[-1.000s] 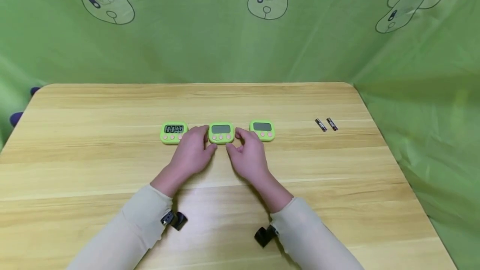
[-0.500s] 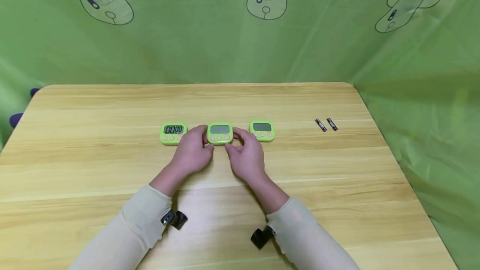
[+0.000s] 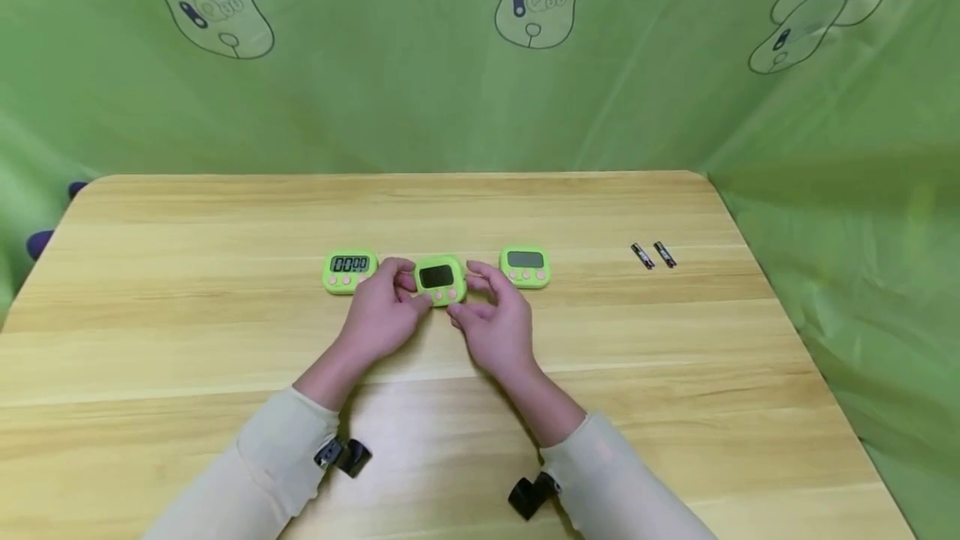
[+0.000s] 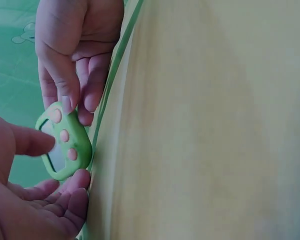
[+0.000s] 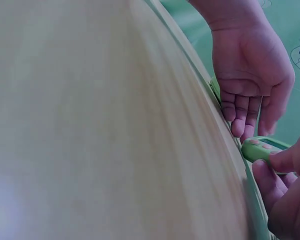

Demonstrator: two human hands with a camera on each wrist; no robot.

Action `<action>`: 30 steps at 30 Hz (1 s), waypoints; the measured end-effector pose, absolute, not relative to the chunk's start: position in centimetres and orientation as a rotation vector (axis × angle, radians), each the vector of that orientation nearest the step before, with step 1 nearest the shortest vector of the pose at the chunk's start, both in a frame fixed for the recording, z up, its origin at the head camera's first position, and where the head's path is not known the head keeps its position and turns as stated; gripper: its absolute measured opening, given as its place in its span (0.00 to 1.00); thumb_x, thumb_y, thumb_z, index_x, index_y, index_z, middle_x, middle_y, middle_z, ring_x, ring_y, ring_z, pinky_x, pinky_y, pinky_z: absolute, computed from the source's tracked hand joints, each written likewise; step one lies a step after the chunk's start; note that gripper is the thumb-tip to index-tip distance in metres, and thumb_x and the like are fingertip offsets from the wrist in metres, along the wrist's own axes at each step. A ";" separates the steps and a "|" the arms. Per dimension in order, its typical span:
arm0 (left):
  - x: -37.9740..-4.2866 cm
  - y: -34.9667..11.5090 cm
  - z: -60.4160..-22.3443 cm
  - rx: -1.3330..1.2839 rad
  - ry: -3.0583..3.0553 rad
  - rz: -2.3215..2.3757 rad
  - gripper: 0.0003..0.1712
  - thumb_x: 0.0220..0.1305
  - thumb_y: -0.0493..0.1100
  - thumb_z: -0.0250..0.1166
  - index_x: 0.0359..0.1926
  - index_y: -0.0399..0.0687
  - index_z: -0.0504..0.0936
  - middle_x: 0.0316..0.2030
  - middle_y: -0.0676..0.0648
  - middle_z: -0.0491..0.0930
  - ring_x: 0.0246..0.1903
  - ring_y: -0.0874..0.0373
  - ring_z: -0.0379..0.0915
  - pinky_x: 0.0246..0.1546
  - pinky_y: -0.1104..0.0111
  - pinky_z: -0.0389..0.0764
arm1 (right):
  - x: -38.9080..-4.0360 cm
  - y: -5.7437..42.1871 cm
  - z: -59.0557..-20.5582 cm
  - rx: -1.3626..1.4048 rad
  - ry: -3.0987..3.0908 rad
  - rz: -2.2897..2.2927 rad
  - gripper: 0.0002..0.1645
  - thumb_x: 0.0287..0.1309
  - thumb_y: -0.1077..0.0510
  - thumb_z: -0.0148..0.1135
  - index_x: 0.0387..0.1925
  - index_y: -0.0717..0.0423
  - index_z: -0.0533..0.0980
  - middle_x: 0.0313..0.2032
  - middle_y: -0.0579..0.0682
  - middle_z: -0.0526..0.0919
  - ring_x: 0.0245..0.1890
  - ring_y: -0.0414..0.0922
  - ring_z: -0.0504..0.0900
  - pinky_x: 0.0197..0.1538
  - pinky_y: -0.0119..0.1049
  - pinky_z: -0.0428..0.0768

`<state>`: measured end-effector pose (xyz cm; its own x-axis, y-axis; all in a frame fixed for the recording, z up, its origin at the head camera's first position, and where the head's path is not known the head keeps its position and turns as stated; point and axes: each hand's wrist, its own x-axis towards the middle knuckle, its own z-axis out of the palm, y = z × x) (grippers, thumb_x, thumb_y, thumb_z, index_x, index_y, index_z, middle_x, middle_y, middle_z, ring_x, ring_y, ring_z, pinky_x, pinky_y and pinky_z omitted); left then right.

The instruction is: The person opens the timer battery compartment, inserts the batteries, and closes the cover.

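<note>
Three small green kitchen timers with pink buttons are in the head view. My two hands hold the middle timer (image 3: 438,276) at its opposite ends, tilted, its screen blank and dark. My left hand (image 3: 380,315) has its thumb at the near left corner and fingers along the left side. On the other end, the right hand (image 3: 497,325) grips the near right corner, thumb on the front; the right wrist view shows this timer (image 5: 260,150) between thumb and fingers. In the left wrist view a finger of my left hand (image 4: 20,195) overlaps the timer's screen (image 4: 52,155).
The left timer (image 3: 349,265) displays 00:00, while the right timer (image 3: 525,261) has a blank screen. Two small dark batteries (image 3: 653,255) lie side by side farther right on the wooden table (image 3: 225,340). A green cloth (image 3: 420,107) hangs behind it.
The middle timer, flat and facing up before, is now tilted and a little nearer to me. Both hands have closed in on its ends and moved with it. The head view has shifted slightly.
</note>
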<state>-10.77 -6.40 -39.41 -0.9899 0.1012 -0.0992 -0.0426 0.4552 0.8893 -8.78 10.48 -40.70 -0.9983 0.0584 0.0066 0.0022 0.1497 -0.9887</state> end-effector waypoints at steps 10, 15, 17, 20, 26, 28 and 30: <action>-9.2 -6.8 -39.2 0.092 2.470 1.687 0.36 0.60 0.55 0.72 0.61 0.39 0.72 0.45 0.44 0.78 0.41 0.52 0.76 0.41 0.61 0.81 | -7.6 11.4 -40.3 -0.065 -2.405 2.026 0.23 0.45 0.79 0.73 0.44 0.61 0.81 0.41 0.55 0.84 0.36 0.50 0.88 0.39 0.36 0.86; -8.8 -6.7 -39.4 0.092 2.462 1.706 0.36 0.56 0.54 0.76 0.57 0.39 0.72 0.45 0.43 0.78 0.37 0.53 0.77 0.36 0.62 0.82 | -7.3 11.8 -40.4 -0.031 -2.386 2.094 0.22 0.43 0.81 0.72 0.40 0.62 0.82 0.41 0.55 0.85 0.36 0.51 0.88 0.40 0.38 0.86; -8.7 -6.8 -39.4 0.093 2.460 1.699 0.37 0.55 0.53 0.77 0.57 0.38 0.72 0.45 0.43 0.78 0.36 0.53 0.77 0.34 0.62 0.82 | -7.2 11.9 -40.4 -0.025 -2.370 2.117 0.22 0.42 0.82 0.72 0.39 0.63 0.83 0.42 0.55 0.85 0.36 0.51 0.88 0.41 0.39 0.86; -8.5 -6.9 -39.4 0.117 2.438 1.688 0.41 0.53 0.49 0.78 0.63 0.36 0.70 0.44 0.43 0.78 0.35 0.54 0.77 0.32 0.63 0.81 | -7.0 12.2 -40.5 -0.035 -2.362 2.146 0.22 0.42 0.84 0.70 0.39 0.64 0.84 0.43 0.56 0.86 0.38 0.52 0.87 0.42 0.38 0.86; -8.3 -7.3 -39.6 0.262 2.382 1.629 0.50 0.47 0.36 0.79 0.71 0.34 0.65 0.28 0.45 0.78 0.25 0.55 0.74 0.24 0.67 0.79 | -7.0 12.6 -40.2 -0.126 -2.331 2.334 0.18 0.52 0.81 0.64 0.46 0.70 0.80 0.42 0.63 0.85 0.40 0.52 0.87 0.42 0.41 0.86; -8.2 -7.3 -39.8 0.322 2.403 1.586 0.51 0.45 0.33 0.78 0.71 0.35 0.64 0.25 0.45 0.77 0.23 0.54 0.73 0.23 0.65 0.78 | -7.1 12.6 -40.1 -0.188 -2.316 2.395 0.17 0.57 0.77 0.64 0.49 0.70 0.79 0.42 0.63 0.85 0.39 0.51 0.86 0.42 0.41 0.86; -8.2 -7.2 -39.9 0.392 2.467 1.529 0.53 0.42 0.32 0.79 0.71 0.34 0.64 0.34 0.43 0.80 0.31 0.53 0.77 0.34 0.64 0.82 | -7.2 12.7 -40.0 -0.241 -2.337 2.411 0.17 0.60 0.72 0.66 0.52 0.68 0.79 0.41 0.61 0.85 0.37 0.49 0.86 0.41 0.41 0.86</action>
<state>-8.19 -7.22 -39.92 -0.9421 0.3330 -0.0399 0.1124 0.4256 0.8979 -7.17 12.68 -40.04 -0.9646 -0.0614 -0.2563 0.2581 -0.0234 -0.9658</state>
